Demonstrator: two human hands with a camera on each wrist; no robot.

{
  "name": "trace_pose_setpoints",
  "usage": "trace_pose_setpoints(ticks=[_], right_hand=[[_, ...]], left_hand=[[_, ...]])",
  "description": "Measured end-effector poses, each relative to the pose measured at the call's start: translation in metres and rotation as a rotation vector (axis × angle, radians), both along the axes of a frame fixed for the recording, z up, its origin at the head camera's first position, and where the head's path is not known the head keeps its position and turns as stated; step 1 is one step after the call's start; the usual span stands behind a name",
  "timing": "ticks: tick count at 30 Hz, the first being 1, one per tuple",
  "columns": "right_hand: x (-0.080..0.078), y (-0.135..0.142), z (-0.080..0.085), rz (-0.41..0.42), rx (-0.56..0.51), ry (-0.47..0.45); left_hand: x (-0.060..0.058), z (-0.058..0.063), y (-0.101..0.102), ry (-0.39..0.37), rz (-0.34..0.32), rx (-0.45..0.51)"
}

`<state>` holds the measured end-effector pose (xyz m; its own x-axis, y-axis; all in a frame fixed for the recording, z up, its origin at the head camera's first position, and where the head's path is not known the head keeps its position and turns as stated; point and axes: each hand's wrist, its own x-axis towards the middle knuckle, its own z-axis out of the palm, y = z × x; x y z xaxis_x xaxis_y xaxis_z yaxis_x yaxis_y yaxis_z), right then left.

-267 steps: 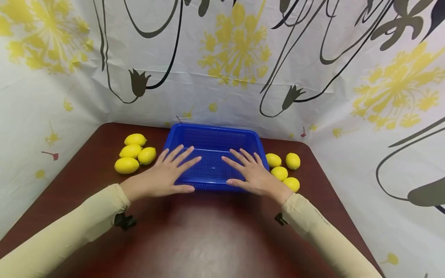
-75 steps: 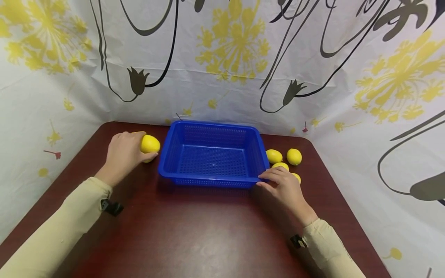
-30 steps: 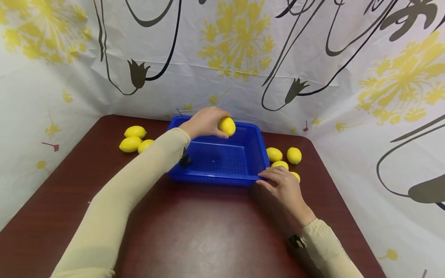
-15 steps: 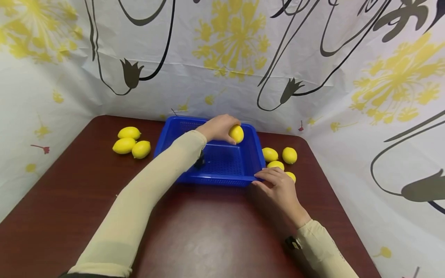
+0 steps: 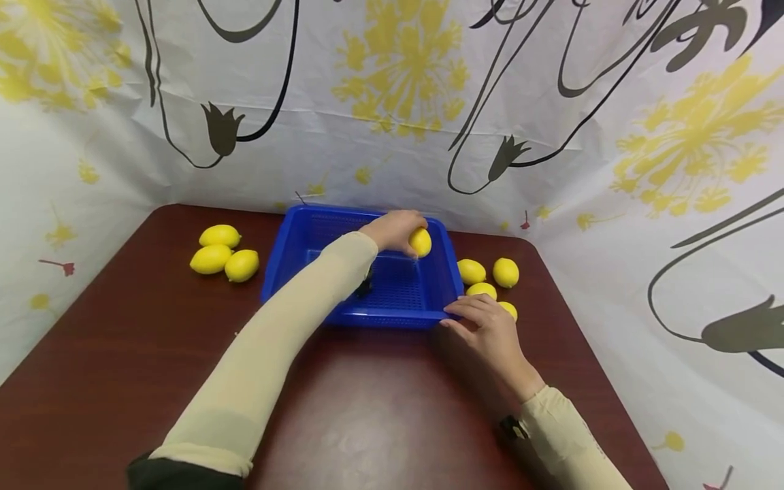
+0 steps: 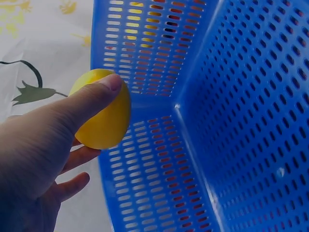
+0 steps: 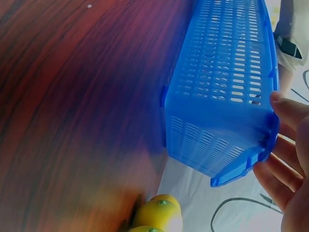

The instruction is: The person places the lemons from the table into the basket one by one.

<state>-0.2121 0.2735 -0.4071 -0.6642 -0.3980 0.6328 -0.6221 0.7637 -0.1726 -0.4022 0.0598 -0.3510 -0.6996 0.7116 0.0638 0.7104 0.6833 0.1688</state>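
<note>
My left hand [image 5: 397, 230] grips a yellow lemon [image 5: 420, 243] between thumb and fingers, over the back right part of the blue plastic basket [image 5: 392, 317]. In the left wrist view the thumb lies across the lemon [image 6: 108, 118], near the perforated basket walls [image 6: 241, 121]. At the basket's front right corner my right hand [image 5: 493, 337] pinches the rim; the right wrist view shows thumb and fingers [image 7: 285, 108] on that corner. The basket floor is partly hidden by my left arm; no lemon shows on its visible part.
Three lemons [image 5: 211, 259] lie left of the basket on the dark red table [image 5: 110, 327]. Several more lemons [image 5: 505, 272] sit to its right, partly behind my right hand. A patterned white sheet [image 5: 343, 102] stands behind and at both sides.
From spread above the basket, my hands have parted: the left took a lemon from the left group and carried it rightward over the basket, lowering slightly; the right took hold of the rim.
</note>
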Motion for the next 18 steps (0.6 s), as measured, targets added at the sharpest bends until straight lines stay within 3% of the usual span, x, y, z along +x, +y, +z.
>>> trace_pose_setpoints(ticks=[8, 18], right_hand=[[-0.001, -0.001, 0.003, -0.002, 0.023, 0.029], [0.001, 0.000, 0.003, 0.005, 0.021, 0.034]], left_hand=[[-0.007, -0.018, 0.011, 0.008, 0.005, -0.059], [-0.007, -0.029, 0.018, 0.038, -0.010, -0.119]])
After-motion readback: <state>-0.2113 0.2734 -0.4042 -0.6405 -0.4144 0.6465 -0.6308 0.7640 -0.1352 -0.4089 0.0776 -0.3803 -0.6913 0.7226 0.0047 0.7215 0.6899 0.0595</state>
